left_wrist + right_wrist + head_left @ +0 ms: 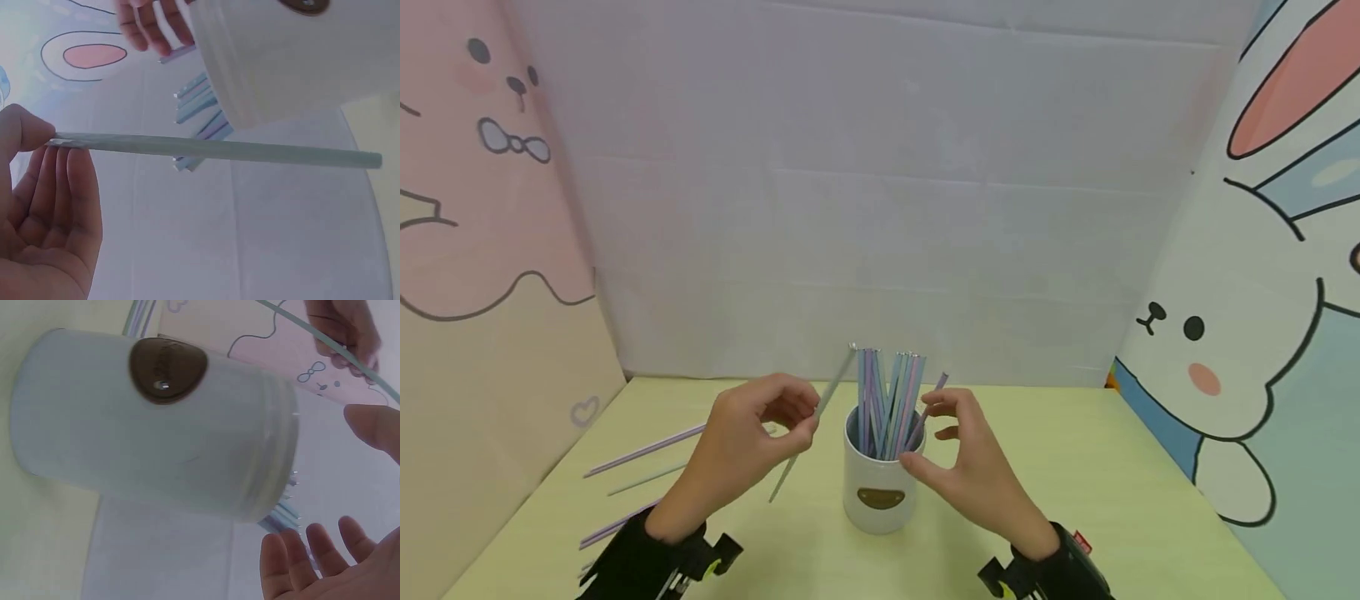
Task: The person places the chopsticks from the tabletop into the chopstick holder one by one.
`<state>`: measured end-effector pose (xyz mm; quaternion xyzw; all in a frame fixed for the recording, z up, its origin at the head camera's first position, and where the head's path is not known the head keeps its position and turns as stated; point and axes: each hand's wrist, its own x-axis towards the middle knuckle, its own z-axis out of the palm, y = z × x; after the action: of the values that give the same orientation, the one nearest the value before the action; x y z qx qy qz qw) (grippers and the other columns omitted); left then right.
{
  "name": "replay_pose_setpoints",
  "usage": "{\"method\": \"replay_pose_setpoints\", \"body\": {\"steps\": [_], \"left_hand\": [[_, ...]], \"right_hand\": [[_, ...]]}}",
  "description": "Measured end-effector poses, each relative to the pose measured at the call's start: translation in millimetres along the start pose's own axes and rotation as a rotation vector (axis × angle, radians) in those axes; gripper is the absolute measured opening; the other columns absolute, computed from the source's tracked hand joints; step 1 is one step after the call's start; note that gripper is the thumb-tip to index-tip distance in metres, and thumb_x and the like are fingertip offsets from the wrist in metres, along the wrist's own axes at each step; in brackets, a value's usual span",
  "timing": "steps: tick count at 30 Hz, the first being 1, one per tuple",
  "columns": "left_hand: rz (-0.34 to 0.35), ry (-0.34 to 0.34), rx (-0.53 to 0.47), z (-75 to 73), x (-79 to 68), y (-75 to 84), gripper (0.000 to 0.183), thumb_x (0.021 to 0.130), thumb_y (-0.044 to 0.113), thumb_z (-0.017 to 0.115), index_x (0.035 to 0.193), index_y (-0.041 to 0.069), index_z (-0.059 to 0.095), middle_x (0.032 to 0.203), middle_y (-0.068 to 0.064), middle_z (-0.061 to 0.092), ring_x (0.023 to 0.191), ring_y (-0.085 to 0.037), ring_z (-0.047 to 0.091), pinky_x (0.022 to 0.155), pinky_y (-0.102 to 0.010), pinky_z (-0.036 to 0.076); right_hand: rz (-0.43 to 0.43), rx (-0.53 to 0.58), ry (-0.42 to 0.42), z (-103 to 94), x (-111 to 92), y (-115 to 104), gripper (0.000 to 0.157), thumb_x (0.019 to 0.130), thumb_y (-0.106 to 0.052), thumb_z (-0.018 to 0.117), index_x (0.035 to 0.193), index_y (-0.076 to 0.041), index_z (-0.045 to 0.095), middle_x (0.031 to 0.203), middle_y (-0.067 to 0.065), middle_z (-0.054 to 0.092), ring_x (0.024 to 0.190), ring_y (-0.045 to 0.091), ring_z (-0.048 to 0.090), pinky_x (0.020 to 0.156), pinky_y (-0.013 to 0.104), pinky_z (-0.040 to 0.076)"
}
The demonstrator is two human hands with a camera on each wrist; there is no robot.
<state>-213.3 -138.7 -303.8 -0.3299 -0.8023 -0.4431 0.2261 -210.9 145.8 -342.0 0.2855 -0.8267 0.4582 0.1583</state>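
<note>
Your left hand [747, 435] pinches a straw [833, 384] near mid-length, likely for balance, at the cup's [878, 475] ten o'clock; your right hand [979, 473] spreads wide at two.

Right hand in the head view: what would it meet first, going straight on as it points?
Probably the purple straw slanting rightward out of the white cup, though depth is unclear.

Head camera looks forward-down; close wrist views, apparently turned sideways, share the cup [156, 437]
</note>
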Motion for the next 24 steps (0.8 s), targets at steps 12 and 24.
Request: {"method": "replay_pose_setpoints", "body": {"steps": [12,24], "left_hand": [[-0.022,0.225,-0.136,12.1,62.0,40.1,0.016,0.085,0.002,0.065,0.100,0.008,0.061,0.087,-0.002,0.064,0.079,-0.014,0.062,0.075,-0.034,0.056],[-0.105,0.176,-0.182,57.8,60.3,-11.9,0.019,0.086,0.008,0.067,0.100,0.019,0.060,0.088,0.004,0.062,0.079,-0.010,0.061,0.071,-0.030,0.055]], "right_hand": [[0.299,0.207,-0.087,19.4,-6,18,0.095,0.068,-0.018,0.086,0.138,-0.006,0.022,0.137,0.011,0.032,0.120,0.029,0.039,0.097,0.053,0.038],[0.279,0.302,-0.169,52.9,-15,60,0.111,0.066,-0.030,0.088,0.146,-0.030,0.011,0.139,-0.002,0.036,0.124,0.015,0.039,0.103,0.048,0.035]]}}
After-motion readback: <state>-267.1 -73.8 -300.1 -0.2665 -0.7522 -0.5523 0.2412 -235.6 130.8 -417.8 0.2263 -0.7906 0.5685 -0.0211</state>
